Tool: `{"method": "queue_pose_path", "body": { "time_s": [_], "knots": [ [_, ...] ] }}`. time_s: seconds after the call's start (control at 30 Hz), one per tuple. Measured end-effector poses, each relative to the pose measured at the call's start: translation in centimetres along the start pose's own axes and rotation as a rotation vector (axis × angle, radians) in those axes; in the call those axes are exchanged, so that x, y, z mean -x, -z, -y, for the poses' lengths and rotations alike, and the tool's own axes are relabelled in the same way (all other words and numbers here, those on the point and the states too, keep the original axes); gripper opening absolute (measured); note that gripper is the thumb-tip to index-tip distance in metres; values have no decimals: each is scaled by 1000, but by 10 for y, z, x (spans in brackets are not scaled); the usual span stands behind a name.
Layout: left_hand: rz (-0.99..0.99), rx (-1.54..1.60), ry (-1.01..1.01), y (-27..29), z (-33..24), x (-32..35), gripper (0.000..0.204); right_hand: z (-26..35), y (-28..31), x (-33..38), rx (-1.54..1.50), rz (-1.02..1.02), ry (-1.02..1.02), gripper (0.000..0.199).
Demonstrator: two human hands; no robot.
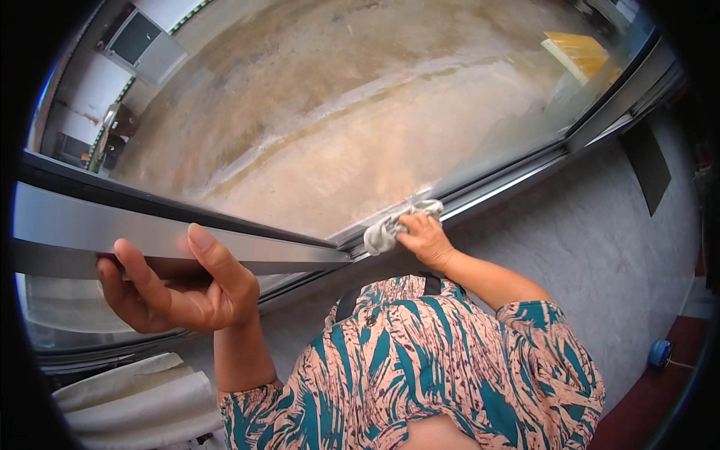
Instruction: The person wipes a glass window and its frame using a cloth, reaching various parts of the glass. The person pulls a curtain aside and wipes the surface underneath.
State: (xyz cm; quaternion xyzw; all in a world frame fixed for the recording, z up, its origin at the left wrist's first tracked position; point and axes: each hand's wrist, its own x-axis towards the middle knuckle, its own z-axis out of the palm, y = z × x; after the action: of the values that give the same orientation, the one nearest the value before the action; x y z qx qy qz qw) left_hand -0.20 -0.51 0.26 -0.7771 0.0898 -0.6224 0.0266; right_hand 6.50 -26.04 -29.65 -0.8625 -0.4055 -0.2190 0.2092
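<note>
My right hand [427, 241] is closed around a crumpled pale grey rag [384, 232]. It presses the rag to the lower edge of a large glass pane [360, 161], just right of the corner where the frame bars meet. On the left, my left hand [180, 289] is raised at the silver metal door frame [71, 225]. Its palm is turned up, the thumb points upward and the half-bent fingers stand apart. The fingertips are close to the frame; whether they touch it I cannot tell. Nothing shows in that hand.
Along the pane's bottom runs a metal track [517, 169]. Through the glass are brown ground [300, 90] and a yellow object [581, 54]. Whitish folded fabric [139, 405] lies at lower left. A dark mat [646, 165] and a small blue item [660, 352] are on the right.
</note>
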Motion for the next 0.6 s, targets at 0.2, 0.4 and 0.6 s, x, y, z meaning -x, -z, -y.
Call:
{"method": "queue_pose_path", "body": {
  "time_s": [0.2, 0.4, 0.6],
  "knots": [
    [-1, 47, -57, -6, 7, 8, 57, -42, 47, -4, 89, -163, -135, 17],
    [26, 117, -7, -4, 10, 2, 58, -83, 49, 13, -31, -529, -942, 48],
    [36, 14, -122, 0, 25, -7, 59, -30, 12, -32, -431, -672, -1168, 51]
  ]
}}
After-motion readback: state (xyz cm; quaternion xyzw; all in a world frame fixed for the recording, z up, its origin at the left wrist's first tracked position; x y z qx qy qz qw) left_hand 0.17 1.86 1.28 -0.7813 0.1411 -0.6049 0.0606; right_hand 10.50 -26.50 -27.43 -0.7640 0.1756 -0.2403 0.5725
